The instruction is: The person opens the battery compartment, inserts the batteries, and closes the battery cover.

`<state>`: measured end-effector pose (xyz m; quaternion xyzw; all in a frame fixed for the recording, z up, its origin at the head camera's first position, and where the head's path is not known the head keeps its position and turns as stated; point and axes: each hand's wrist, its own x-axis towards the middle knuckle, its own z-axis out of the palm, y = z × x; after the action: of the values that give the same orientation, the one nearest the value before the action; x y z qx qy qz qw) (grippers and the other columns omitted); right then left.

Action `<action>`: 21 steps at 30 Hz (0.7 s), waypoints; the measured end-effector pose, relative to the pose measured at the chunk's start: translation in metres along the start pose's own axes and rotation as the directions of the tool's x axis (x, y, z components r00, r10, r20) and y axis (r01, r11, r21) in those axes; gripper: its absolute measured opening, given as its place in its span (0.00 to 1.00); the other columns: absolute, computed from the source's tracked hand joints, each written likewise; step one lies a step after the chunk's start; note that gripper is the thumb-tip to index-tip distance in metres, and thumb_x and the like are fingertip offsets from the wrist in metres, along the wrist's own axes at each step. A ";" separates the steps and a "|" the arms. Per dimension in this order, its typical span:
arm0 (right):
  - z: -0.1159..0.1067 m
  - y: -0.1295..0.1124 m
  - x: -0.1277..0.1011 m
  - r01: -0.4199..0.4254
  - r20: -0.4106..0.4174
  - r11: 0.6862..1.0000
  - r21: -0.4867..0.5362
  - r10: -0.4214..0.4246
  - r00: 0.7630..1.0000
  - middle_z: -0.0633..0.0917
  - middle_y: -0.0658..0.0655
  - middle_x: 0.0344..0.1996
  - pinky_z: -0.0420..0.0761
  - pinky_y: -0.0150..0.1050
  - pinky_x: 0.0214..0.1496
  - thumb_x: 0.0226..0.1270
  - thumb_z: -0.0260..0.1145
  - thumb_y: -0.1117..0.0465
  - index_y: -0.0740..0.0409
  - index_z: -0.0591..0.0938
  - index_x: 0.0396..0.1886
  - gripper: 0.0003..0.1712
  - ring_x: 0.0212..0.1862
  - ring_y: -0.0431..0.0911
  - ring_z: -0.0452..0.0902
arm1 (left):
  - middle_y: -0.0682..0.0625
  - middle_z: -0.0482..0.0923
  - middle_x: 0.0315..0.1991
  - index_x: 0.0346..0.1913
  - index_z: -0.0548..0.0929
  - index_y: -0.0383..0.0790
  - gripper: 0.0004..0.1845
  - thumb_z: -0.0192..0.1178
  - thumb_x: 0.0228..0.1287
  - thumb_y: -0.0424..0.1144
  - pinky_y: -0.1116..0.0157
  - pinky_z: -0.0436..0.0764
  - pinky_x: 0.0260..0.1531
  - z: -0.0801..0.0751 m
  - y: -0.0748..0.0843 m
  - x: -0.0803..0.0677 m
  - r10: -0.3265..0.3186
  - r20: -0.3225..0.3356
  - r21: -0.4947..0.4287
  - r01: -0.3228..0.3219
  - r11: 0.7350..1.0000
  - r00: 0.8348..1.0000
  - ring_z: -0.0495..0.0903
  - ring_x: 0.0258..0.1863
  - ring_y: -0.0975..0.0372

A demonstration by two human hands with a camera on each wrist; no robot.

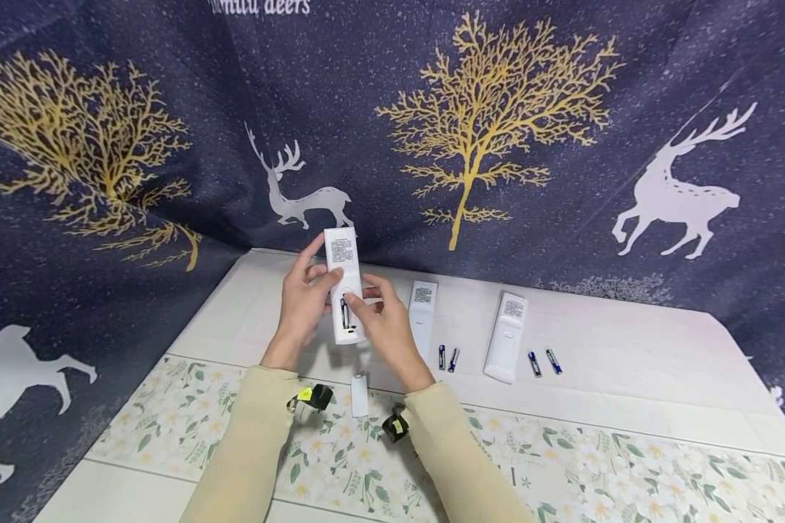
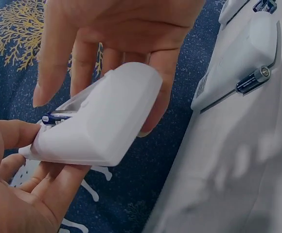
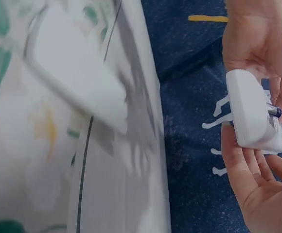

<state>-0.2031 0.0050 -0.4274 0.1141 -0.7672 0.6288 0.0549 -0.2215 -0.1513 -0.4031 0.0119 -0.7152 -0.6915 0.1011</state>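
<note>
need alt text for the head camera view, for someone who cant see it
Two hands hold a white remote upright, back facing the camera, its battery slot open; the right hand fingers the slot, the left hand grips the side. Two more remotes and loose batteries lie on the white table.

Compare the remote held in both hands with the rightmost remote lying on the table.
The held remote is lifted off the table and gripped by the left hand and right hand; the rightmost remote lies flat, untouched. The held remote's battery bay is open with a battery showing; the rightmost remote's back looks closed. Both are white, label side up.
</note>
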 end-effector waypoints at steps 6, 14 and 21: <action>0.000 -0.004 -0.001 -0.037 0.012 0.997 0.066 0.036 0.999 0.83 0.61 0.53 0.83 0.39 0.40 0.76 0.71 0.54 0.56 0.76 0.73 0.31 0.40 0.47 0.82 | 0.41 0.84 0.53 0.81 0.68 0.65 0.36 0.63 0.77 0.35 0.65 0.84 0.24 0.002 0.002 -0.002 0.019 0.003 0.008 -0.019 1.000 1.000 0.84 0.29 0.61; -0.001 -0.006 0.000 -0.063 0.007 0.993 0.101 0.063 0.998 0.83 0.61 0.49 0.81 0.36 0.35 0.74 0.73 0.57 0.55 0.76 0.72 0.30 0.36 0.45 0.80 | 0.40 0.85 0.55 0.82 0.66 0.63 0.36 0.62 0.78 0.34 0.59 0.88 0.30 0.004 0.003 -0.002 0.033 0.019 0.024 -0.033 0.999 0.999 0.87 0.36 0.60; -0.001 -0.004 0.000 -0.061 0.016 0.991 0.117 0.059 0.998 0.81 0.60 0.48 0.79 0.36 0.33 0.73 0.74 0.57 0.52 0.74 0.74 0.33 0.35 0.44 0.79 | 0.40 0.85 0.55 0.82 0.67 0.64 0.36 0.62 0.77 0.34 0.57 0.89 0.31 0.004 0.004 -0.003 0.033 0.022 0.026 -0.034 0.999 0.999 0.87 0.37 0.60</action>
<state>-0.2020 0.0058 -0.4237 0.0980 -0.7322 0.6736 0.0243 -0.2185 -0.1470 -0.4000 -0.0061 -0.7253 -0.6804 0.1047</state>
